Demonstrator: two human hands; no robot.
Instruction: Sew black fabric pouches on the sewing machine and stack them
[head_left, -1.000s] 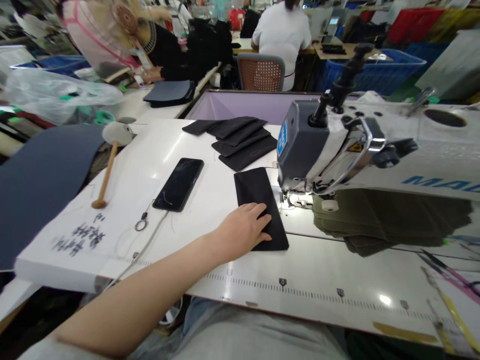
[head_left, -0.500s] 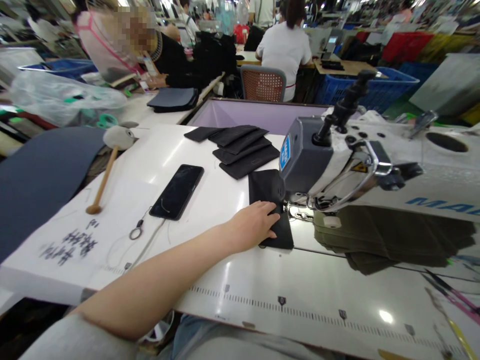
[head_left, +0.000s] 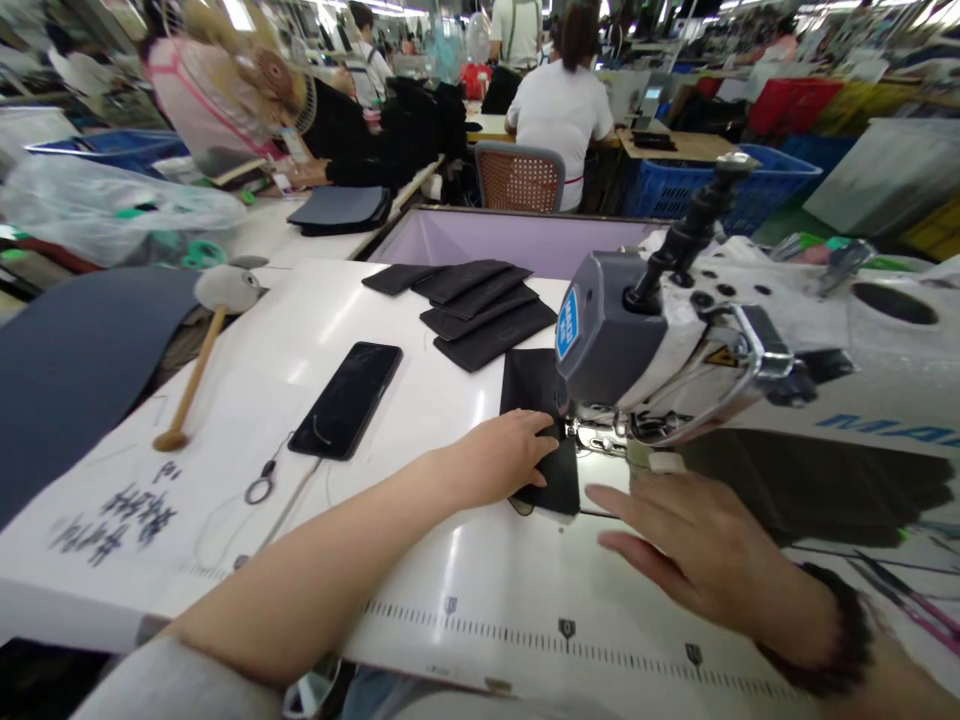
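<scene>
Fingers, left hand (head_left: 491, 462): slightly spread, lying palm-down on the black fabric panel (head_left: 559, 482), pinching nothing visible.
Fingers, right hand (head_left: 694, 545): held loosely out, thumb apart from them, empty, with a dark bracelet (head_left: 846, 630) at the wrist.
Black fabric panel: flat on the white sewing table (head_left: 427, 375), its right edge at the presser foot (head_left: 600, 438) of the sewing machine (head_left: 615, 330).
Black pieces (head_left: 480, 300): overlapping in a fan, behind the panel.
Smartphone (head_left: 346, 400): left of the panel, a ring strap (head_left: 260, 486) near its lower end.
Mallet (head_left: 196, 385): left of the phone.
Olive fabric (head_left: 825, 480): stacked beneath the machine arm, partly behind the right hand.
Scissors (head_left: 911, 600): at the table's right.
</scene>
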